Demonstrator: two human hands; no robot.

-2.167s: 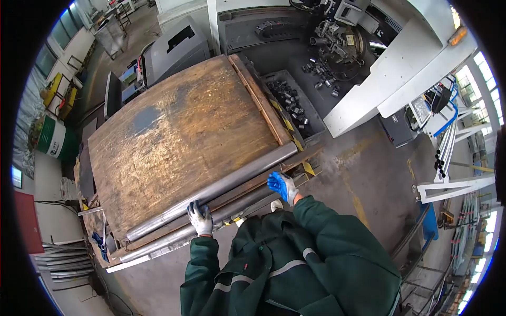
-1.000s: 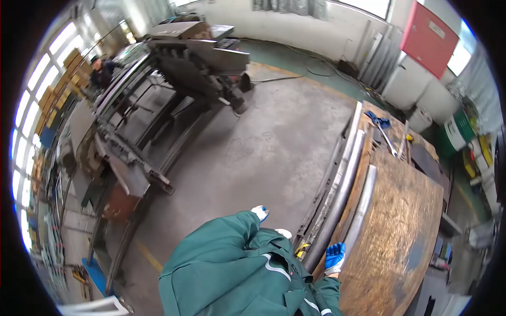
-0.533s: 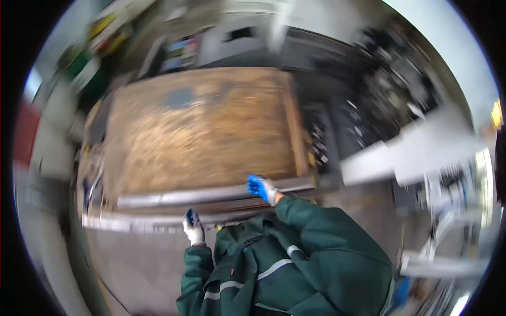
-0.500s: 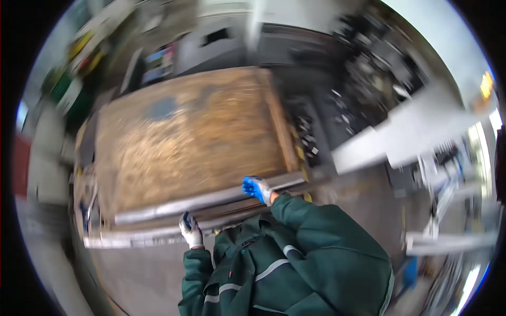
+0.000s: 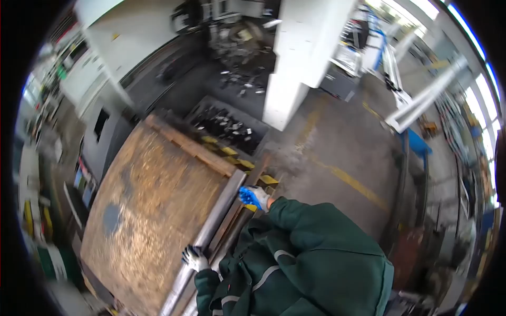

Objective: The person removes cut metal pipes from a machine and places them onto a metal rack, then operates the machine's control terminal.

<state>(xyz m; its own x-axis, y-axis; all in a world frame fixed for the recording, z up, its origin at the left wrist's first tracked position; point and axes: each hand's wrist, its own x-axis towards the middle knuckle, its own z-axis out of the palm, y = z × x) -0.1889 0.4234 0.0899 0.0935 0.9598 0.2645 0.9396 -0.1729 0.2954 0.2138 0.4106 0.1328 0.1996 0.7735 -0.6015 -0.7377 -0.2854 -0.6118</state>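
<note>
My left hand (image 5: 195, 258), in a white glove with dark fingertips, lies with fingers apart on the long metal bar (image 5: 225, 196) at the near edge of a worn wooden board (image 5: 158, 174). Beyond the upper end of that bar is my right hand (image 5: 254, 198), gloved in white with bright blue on the finger side. Its fingers are curled together; whether anything is inside them is hidden. The board's surface is scuffed and has a dark round patch (image 5: 111, 219).
A wooden strip (image 5: 190, 149) borders the board's far right side. Behind it stands a bin (image 5: 226, 125) of dark scraps. A white machine post (image 5: 300, 58) rises beyond. Yellow lines (image 5: 358, 187) mark the floor to my right. Black-and-yellow striping (image 5: 227, 152) runs along the board.
My view has swung to the right, so the board now slants to the lower left and more floor shows. My left hand has come onto the metal bar. The right hand stays curled.
</note>
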